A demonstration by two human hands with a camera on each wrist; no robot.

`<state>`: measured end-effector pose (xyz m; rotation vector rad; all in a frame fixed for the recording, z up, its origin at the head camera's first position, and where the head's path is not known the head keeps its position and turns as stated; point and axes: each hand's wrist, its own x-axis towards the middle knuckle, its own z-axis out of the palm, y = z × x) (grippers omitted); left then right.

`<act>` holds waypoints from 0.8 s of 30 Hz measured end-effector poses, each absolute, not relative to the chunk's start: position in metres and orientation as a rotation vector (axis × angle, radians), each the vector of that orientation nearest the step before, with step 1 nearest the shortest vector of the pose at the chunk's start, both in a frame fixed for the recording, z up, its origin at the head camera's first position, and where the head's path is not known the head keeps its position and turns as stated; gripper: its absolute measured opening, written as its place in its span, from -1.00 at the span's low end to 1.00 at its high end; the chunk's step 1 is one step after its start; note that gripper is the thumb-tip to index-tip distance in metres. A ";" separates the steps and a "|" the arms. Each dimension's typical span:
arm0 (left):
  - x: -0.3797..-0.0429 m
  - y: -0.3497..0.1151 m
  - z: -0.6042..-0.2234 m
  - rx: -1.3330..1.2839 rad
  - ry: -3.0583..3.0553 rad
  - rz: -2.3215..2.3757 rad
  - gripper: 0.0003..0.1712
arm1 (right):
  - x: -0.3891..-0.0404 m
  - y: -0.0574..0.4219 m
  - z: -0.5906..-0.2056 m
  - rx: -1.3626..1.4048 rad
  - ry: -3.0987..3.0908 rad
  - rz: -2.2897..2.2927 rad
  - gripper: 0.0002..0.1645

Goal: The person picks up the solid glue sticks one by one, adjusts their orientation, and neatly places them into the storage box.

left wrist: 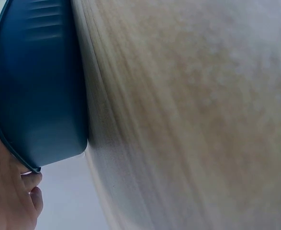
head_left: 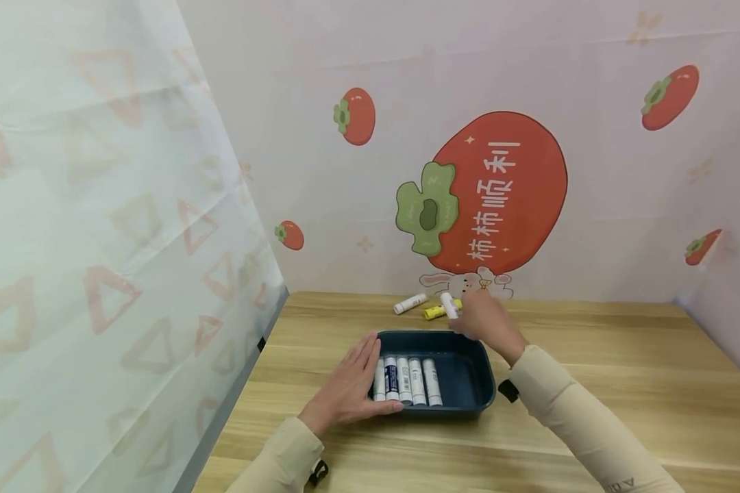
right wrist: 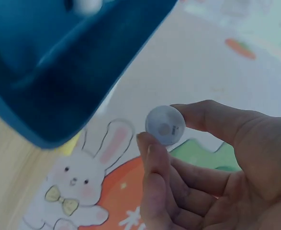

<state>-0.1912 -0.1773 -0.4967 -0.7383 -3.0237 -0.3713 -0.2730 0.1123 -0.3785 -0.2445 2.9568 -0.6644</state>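
Observation:
A dark blue plastic box stands on the wooden table, with several white glue sticks side by side in its left part; one of them has a dark blue label. My left hand holds the box at its left front corner, thumb along the front rim and fingers at the left side. Over the back right of the box, my right hand pinches a white glue stick between thumb and fingers, its round end facing the right wrist camera. Behind the box lie a yellow glue stick and another white glue stick.
Wooden tabletop surrounds the box. A cloth backdrop printed with persimmons and a rabbit rises at the table's back edge. Another patterned cloth hangs along the left side.

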 end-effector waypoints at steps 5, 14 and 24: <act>-0.191 -0.177 -0.498 -0.738 -3.024 -0.392 0.50 | -0.247 0.109 -0.386 -0.324 2.974 -0.592 -0.48; -0.191 -0.177 -0.493 -0.737 -3.024 -0.396 0.50 | -0.219 0.101 -0.408 -0.361 2.932 -0.520 -0.65; -0.191 -0.176 -0.494 -0.734 -3.026 -0.383 0.50 | -0.213 0.095 -0.435 -0.331 2.858 -0.458 -0.70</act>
